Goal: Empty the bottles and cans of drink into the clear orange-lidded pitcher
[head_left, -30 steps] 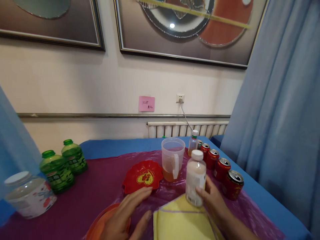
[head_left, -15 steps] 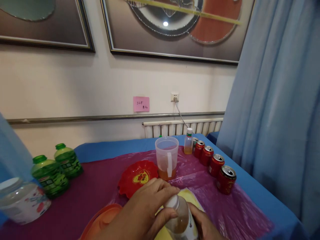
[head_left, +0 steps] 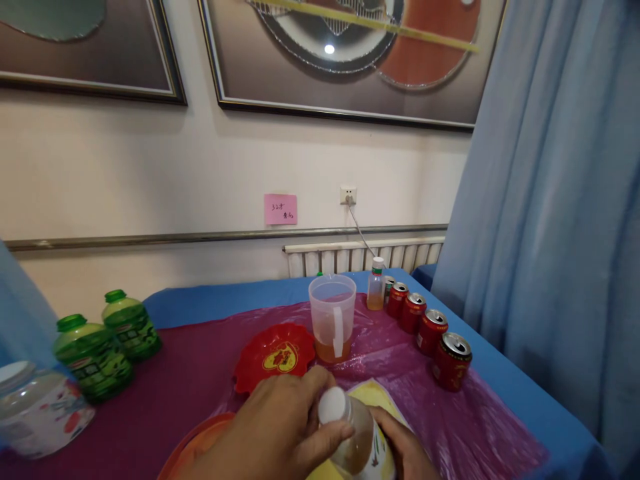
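Low in the view, a clear bottle (head_left: 356,443) with amber liquid tilts towards the left, its white cap (head_left: 334,403) uppermost. My right hand (head_left: 404,441) wraps around the bottle's body from the right. My left hand (head_left: 283,417) is closed around the cap and neck, thumb in front and fingers behind, partly hidden. Beneath the bottle shows a pale yellow cloth or tray (head_left: 373,390). Just beyond my hands stand a translucent handled jug (head_left: 325,320) with some amber liquid in it and a red scalloped plate (head_left: 250,363).
To the right runs a row of several red cans (head_left: 451,370), with a small white-capped bottle (head_left: 375,293) near its far end. Two green bottles (head_left: 95,360) and a wide jar (head_left: 43,413) stand left. An orange dish (head_left: 197,440) lies beside my left forearm.
My left hand has shifted slightly left and turned about the cap, so more of the cap shows. The bottle has moved a little left. The whole view has shifted slightly.
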The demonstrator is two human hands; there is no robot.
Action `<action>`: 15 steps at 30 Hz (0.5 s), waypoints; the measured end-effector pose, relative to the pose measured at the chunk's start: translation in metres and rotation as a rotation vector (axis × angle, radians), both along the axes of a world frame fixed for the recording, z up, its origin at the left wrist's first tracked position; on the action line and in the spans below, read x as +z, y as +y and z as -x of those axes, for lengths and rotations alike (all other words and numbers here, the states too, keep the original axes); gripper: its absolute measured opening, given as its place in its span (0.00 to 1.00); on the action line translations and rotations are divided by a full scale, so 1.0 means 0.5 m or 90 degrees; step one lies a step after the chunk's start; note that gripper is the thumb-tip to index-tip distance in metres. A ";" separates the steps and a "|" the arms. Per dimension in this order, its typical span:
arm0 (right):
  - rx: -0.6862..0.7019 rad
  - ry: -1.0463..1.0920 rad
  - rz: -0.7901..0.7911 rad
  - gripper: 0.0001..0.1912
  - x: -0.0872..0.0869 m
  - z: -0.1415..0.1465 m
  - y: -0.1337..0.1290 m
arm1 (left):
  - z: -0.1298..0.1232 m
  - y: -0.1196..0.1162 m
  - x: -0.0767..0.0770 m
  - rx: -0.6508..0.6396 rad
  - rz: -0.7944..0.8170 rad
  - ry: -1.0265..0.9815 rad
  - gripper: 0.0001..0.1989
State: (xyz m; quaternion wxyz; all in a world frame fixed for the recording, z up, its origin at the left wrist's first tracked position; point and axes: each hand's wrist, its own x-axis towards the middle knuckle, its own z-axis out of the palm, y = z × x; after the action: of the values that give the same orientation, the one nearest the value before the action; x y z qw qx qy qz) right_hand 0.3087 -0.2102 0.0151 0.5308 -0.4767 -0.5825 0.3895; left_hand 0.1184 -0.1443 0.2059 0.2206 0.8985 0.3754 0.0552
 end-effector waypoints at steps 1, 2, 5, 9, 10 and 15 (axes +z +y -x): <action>-0.007 -0.004 -0.011 0.36 -0.001 -0.001 0.002 | -0.005 0.003 -0.008 0.024 -0.017 0.002 0.13; -0.015 -0.008 -0.026 0.35 -0.002 -0.002 0.005 | -0.009 0.006 -0.016 0.046 -0.034 0.000 0.14; -0.043 -0.035 -0.068 0.37 -0.006 -0.003 0.009 | -0.012 0.014 -0.032 0.099 -0.079 -0.028 0.16; -0.051 -0.074 -0.075 0.35 -0.021 -0.001 0.008 | 0.004 0.021 -0.022 0.092 -0.047 -0.102 0.14; -0.058 -0.069 -0.069 0.35 -0.025 -0.003 0.007 | 0.011 0.021 -0.018 0.083 -0.026 -0.145 0.13; -0.161 -0.030 -0.041 0.40 0.003 -0.049 0.026 | 0.066 0.017 -0.067 0.114 0.041 -0.397 0.13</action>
State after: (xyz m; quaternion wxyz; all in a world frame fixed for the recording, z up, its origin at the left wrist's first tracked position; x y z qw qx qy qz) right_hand 0.3330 -0.1972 0.0166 0.5768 -0.5382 -0.5422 0.2892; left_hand 0.0852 -0.1360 0.1722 0.3474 0.7943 0.3689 0.3352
